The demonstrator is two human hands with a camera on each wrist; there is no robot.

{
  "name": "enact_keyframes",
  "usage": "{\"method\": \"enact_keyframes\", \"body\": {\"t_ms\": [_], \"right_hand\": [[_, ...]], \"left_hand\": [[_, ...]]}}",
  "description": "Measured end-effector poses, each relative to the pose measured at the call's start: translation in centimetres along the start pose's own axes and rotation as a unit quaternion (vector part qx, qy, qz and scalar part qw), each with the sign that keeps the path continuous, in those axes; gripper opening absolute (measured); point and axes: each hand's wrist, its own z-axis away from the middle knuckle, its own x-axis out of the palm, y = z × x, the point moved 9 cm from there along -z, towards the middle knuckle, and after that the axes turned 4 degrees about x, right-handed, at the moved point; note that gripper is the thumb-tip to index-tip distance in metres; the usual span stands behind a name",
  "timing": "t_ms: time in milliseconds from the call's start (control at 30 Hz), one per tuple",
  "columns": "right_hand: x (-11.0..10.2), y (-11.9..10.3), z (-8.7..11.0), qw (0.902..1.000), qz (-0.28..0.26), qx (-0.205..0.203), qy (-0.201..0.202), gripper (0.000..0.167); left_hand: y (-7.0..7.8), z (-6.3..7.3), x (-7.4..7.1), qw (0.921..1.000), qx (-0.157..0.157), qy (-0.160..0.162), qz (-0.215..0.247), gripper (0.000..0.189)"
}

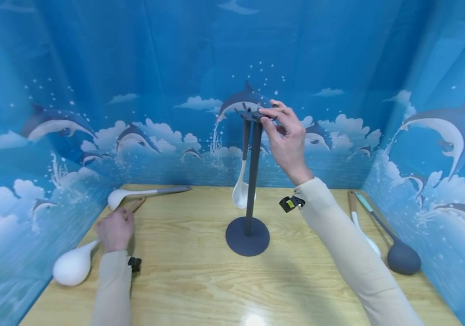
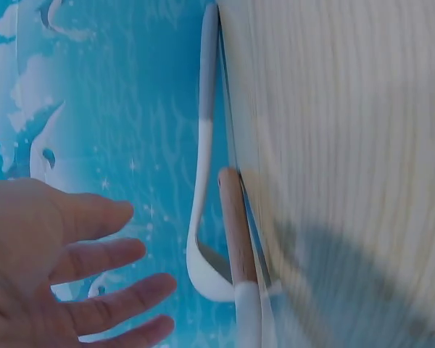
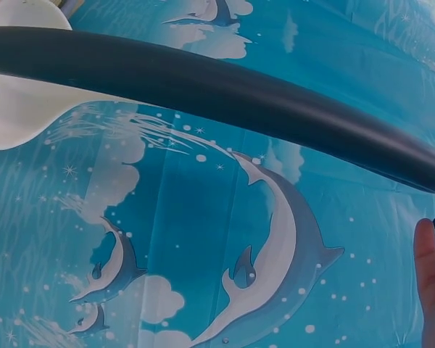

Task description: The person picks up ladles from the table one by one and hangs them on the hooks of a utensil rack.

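A dark utensil stand (image 1: 252, 181) with a round base and a hooked top stands mid-table. One ladle (image 1: 240, 194), white with a dark grey handle, hangs from its hooks. At the stand's top, my right hand (image 1: 287, 138) pinches the edge of the hooks between thumb and fingers; the right wrist view shows only a fingertip beside a hook. My left hand (image 1: 116, 230) hovers by a white ladle (image 1: 73, 266) with a wooden handle, lying at the left. In the left wrist view its fingers (image 2: 123, 301) are spread, apart from the wooden handle (image 2: 237, 225).
Behind the left hand lies another white ladle (image 1: 120, 197) with a grey handle. On the right side lie a white utensil (image 1: 356, 219) with a wooden handle and a dark ladle (image 1: 403, 258) with a green handle tip. A blue dolphin-print curtain (image 1: 167, 68) encloses the wooden table (image 1: 183, 280).
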Motion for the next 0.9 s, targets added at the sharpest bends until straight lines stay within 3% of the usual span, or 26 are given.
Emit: {"method": "enact_keyframes", "body": {"t_ms": [233, 567, 900], "right_hand": [[0.2, -0.2, 0.0, 1.0000, 0.004, -0.005, -0.004, 0.023], [0.2, 0.0, 0.1, 1.0000, 0.006, 0.000, -0.002, 0.023], [0.1, -0.2, 0.1, 1.0000, 0.006, -0.003, 0.005, 0.022]], "left_hand": [[-2.2, 0.5, -0.1, 0.9957, -0.058, -0.064, -0.034, 0.035], [-4.5, 1.2, 0.4, 0.9848, -0.088, -0.143, -0.042, 0.036], [-5.7, 1.5, 0.0, 0.9825, -0.096, -0.156, -0.036, 0.023]]}}
